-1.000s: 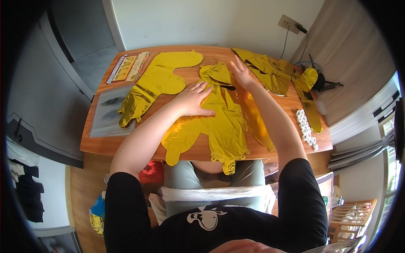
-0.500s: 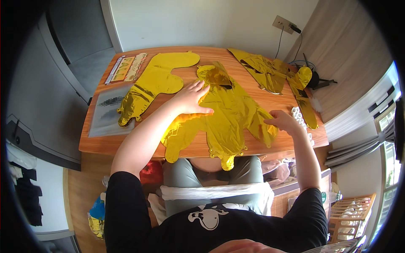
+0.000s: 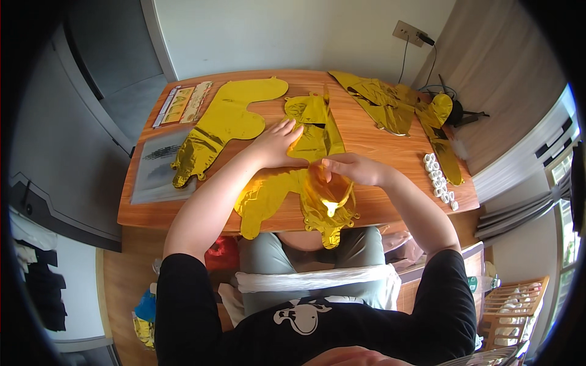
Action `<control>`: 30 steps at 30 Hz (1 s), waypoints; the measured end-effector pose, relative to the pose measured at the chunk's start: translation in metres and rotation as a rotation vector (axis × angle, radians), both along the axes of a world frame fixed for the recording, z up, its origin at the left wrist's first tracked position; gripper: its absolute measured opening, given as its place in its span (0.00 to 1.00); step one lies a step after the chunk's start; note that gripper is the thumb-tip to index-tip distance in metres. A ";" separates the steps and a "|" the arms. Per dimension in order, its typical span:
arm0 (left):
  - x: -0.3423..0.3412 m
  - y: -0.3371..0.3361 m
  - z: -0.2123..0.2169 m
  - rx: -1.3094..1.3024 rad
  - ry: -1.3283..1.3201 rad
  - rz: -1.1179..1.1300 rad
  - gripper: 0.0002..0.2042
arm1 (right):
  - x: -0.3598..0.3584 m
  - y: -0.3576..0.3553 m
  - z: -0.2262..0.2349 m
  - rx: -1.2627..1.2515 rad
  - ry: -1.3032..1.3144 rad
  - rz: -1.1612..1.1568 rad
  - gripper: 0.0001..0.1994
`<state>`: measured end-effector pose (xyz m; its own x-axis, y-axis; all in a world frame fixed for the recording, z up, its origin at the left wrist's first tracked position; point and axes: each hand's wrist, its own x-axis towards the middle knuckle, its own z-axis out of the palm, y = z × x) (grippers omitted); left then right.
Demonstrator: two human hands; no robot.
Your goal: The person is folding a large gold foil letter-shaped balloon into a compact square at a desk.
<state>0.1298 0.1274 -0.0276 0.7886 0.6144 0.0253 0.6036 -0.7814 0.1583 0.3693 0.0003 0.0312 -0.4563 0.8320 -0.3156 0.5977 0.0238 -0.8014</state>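
Note:
A flat gold foil balloon (image 3: 268, 195) lies in front of me, its lower tabs hanging over the table's front edge. Spread across its left part, my left hand (image 3: 279, 145) lies flat on the foil. My right hand (image 3: 355, 169) has its thumb and fingers closed on a flap of the same balloon, folded over toward the middle beside my left hand. The flap's reddish-gold reflections show under the right fingers. Left of my hands lies another flat gold balloon (image 3: 229, 116), curved in outline.
Further gold foil balloons (image 3: 384, 104) lie at the back right of the wooden table (image 3: 384, 207). Several small white rolls (image 3: 436, 177) sit near the right edge. A printed card (image 3: 182, 104) and a clear plastic sheet (image 3: 155, 165) lie at the left. A wall socket (image 3: 410, 33) holds a plug.
My right hand has moved left from the balloon's outer right flap and folded that flap inward over the middle. The left hand has stayed in place on the foil.

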 end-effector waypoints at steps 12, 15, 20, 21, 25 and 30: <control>0.000 -0.001 0.003 -0.041 0.040 0.026 0.57 | 0.044 0.049 -0.050 0.867 -0.315 -0.155 0.17; -0.002 -0.002 0.001 -0.045 0.046 0.028 0.57 | 0.036 0.048 -0.051 0.860 -0.340 -0.113 0.18; 0.001 -0.001 0.004 -0.058 0.076 0.018 0.58 | 0.038 0.050 -0.047 0.808 -0.361 -0.084 0.18; 0.002 0.000 0.005 -0.057 0.091 0.023 0.58 | 0.038 0.051 -0.047 0.796 -0.359 -0.093 0.18; 0.003 0.002 0.006 -0.066 0.119 0.030 0.59 | 0.034 0.047 -0.053 0.848 -0.382 -0.104 0.21; 0.004 0.002 0.005 -0.042 0.067 0.038 0.57 | 0.027 0.046 -0.063 0.837 -0.460 -0.169 0.26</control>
<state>0.1339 0.1291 -0.0227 0.7638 0.6433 -0.0526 0.6430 -0.7513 0.1488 0.3962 0.0459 -0.0319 -0.2900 0.9118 0.2906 0.8964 0.3652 -0.2511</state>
